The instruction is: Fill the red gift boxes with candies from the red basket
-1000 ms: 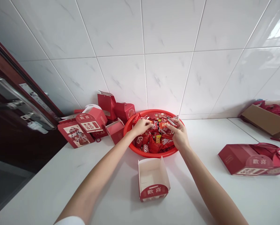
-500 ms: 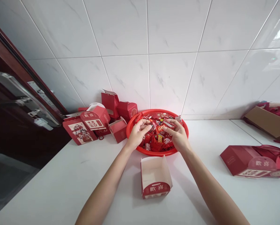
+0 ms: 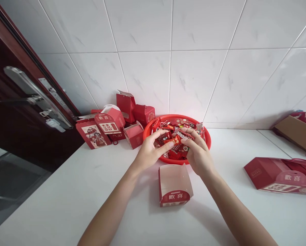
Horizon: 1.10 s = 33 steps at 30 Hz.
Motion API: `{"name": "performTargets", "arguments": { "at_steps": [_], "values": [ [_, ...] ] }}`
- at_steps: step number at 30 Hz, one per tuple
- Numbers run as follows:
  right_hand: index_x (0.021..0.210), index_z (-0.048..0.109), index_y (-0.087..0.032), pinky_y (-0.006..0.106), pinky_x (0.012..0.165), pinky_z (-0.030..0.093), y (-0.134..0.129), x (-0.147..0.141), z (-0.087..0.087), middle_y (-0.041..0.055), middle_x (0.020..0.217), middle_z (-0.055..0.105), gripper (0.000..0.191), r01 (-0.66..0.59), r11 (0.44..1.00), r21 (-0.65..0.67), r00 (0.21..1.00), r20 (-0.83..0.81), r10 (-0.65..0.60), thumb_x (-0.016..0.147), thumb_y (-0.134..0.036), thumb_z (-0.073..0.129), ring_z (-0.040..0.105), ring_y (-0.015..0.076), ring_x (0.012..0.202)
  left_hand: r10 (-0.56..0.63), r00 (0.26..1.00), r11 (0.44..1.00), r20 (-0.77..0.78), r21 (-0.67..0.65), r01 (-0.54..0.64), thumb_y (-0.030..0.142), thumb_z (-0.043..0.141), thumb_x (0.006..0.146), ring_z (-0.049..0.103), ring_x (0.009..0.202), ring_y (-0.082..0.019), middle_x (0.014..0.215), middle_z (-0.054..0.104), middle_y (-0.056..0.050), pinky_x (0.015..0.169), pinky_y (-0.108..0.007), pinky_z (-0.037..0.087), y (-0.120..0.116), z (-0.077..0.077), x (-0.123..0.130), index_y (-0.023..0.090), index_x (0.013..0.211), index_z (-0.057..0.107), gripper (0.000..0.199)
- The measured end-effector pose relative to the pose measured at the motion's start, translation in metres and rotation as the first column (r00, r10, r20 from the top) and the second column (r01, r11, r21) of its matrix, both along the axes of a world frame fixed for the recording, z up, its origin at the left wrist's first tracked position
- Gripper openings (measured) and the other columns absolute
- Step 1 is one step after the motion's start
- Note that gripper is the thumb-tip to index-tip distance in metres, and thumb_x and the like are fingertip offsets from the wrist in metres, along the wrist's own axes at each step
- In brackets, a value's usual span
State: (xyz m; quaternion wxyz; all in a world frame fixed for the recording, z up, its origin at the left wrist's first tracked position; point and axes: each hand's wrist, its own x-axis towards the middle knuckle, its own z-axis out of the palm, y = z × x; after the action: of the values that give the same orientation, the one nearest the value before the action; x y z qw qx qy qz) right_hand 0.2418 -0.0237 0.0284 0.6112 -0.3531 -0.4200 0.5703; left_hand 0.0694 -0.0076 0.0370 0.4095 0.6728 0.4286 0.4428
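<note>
Head view: left grip (image 3: 147, 153) and right grip (image 3: 201, 155), near each other, above the red basket (image 3: 208, 140).

The left grip is partly closed, with its thumb and fingers holding a dark red sweet (image 3: 165, 137); its thumb also touches an orange-red sweet (image 3: 177, 140). The right grip is curled, and between its thumb and forefinger it pinches a dotted packet (image 3: 184, 135). All three are above the basket, in which other wrapped sweets (image 3: 177, 156) lie. Just before it, an open box (image 3: 175, 181) stands on the white bench (image 3: 142, 225).
</note>
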Motion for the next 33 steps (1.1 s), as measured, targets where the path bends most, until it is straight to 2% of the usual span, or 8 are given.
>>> {"name": "performTargets", "arguments": {
  "at_steps": [5, 10, 17, 20, 23, 27, 30, 33],
  "values": [
    [0.124, 0.058, -0.029, 0.042, 0.098, 0.056, -0.01, -0.001, 0.001, 0.0051, 0.122, 0.07, 0.035, -0.094, 0.992, 0.086, 0.992, 0.097, 0.086, 0.089, -0.029, 0.065, 0.065, 0.0251, 0.119, -0.119, 0.992, 0.99, -0.029, -0.079, 0.117, 0.04, 0.076, 0.087, 0.07, 0.106, -0.025, 0.113, 0.073, -0.006, 0.095, -0.037, 0.056, -0.007, 0.008, -0.009, 0.021, 0.107, 0.07, 0.028],
    [0.122, 0.056, -0.028, 0.038, 0.096, 0.057, -0.022, 0.001, 0.012, 0.0071, 0.134, 0.063, 0.027, -0.2, 0.962, 0.187, 0.935, 0.328, 0.131, 0.096, -0.03, 0.062, 0.061, 0.0237, 0.125, -0.183, 0.98, 0.977, -0.073, -0.123, 0.174, 0.035, 0.078, 0.084, 0.07, 0.107, -0.025, 0.108, 0.073, -0.006, 0.091, -0.036, 0.057, -0.018, 0.022, -0.022, 0.021, 0.104, 0.069, 0.025],
    [0.121, 0.059, -0.026, 0.031, 0.08, 0.057, -0.038, 0.012, 0.023, 0.005, 0.12, 0.069, 0.023, -0.323, 0.918, 0.23, 0.755, 0.648, 0.103, 0.099, -0.023, 0.056, 0.068, 0.0191, 0.1, -0.287, 0.934, 0.953, -0.212, -0.16, 0.257, 0.035, 0.078, 0.084, 0.072, 0.103, -0.026, 0.108, 0.076, -0.006, 0.083, -0.033, 0.059, -0.032, 0.034, -0.033, 0.021, 0.116, 0.071, 0.035],
    [0.121, 0.062, -0.025, 0.028, 0.07, 0.054, -0.042, 0.018, 0.026, 0.0033, 0.108, 0.073, 0.027, -0.373, 0.911, 0.173, 0.627, 0.771, 0.111, 0.096, -0.018, 0.055, 0.067, 0.0166, 0.084, -0.376, 0.863, 0.923, -0.338, -0.22, 0.316, 0.031, 0.073, 0.085, 0.072, 0.1, -0.024, 0.107, 0.077, -0.004, 0.077, -0.03, 0.057, -0.04, 0.038, -0.036, 0.023, 0.128, 0.067, 0.044],
    [0.114, 0.065, -0.023, 0.025, 0.06, 0.049, -0.044, 0.02, 0.027, 0.0014, 0.089, 0.073, 0.023, -0.361, 0.926, 0.113, 0.548, 0.829, 0.113, 0.093, -0.016, 0.057, 0.063, 0.0151, 0.07, -0.473, 0.743, 0.881, -0.474, -0.254, 0.399, 0.026, 0.068, 0.087, 0.071, 0.086, -0.021, 0.098, 0.077, -0.002, 0.068, -0.026, 0.052, -0.047, 0.042, -0.039, 0.022, 0.123, 0.071, 0.036],
    [0.101, 0.066, -0.022, 0.025, 0.059, 0.046, -0.043, 0.017, 0.026, 0.0012, 0.084, 0.072, 0.015, -0.371, 0.923, 0.1, 0.522, 0.845, 0.118, 0.09, -0.015, 0.059, 0.062, 0.0153, 0.069, -0.473, 0.608, 0.869, -0.638, -0.223, 0.442, 0.018, 0.061, 0.088, 0.066, 0.07, -0.017, 0.082, 0.074, -0.001, 0.062, -0.025, 0.044, -0.055, 0.049, -0.046, 0.021, 0.1, 0.077, 0.02],
    [0.091, 0.064, -0.022, 0.025, 0.058, 0.044, -0.039, 0.013, 0.022, 0.0005, 0.079, 0.07, 0.01, -0.328, 0.938, 0.107, 0.52, 0.85, 0.085, 0.089, -0.014, 0.058, 0.06, 0.0154, 0.066, -0.467, 0.587, 0.864, -0.661, -0.198, 0.463, 0.016, 0.06, 0.089, 0.069, 0.079, -0.019, 0.087, 0.077, -0.001, 0.069, -0.025, 0.046, -0.058, 0.055, -0.051, 0.022, 0.096, 0.078, 0.02],
    [0.088, 0.062, -0.023, 0.026, 0.06, 0.043, -0.037, 0.008, 0.019, 0.001, 0.08, 0.071, 0.01, -0.287, 0.946, 0.149, 0.528, 0.849, 0.026, 0.09, -0.014, 0.057, 0.062, 0.0159, 0.067, -0.528, 0.586, 0.812, -0.614, -0.165, 0.559, 0.018, 0.059, 0.092, 0.071, 0.09, -0.021, 0.102, 0.078, -0.003, 0.076, -0.025, 0.049, -0.061, 0.054, -0.048, 0.024, 0.099, 0.078, 0.021]
  ]
}}
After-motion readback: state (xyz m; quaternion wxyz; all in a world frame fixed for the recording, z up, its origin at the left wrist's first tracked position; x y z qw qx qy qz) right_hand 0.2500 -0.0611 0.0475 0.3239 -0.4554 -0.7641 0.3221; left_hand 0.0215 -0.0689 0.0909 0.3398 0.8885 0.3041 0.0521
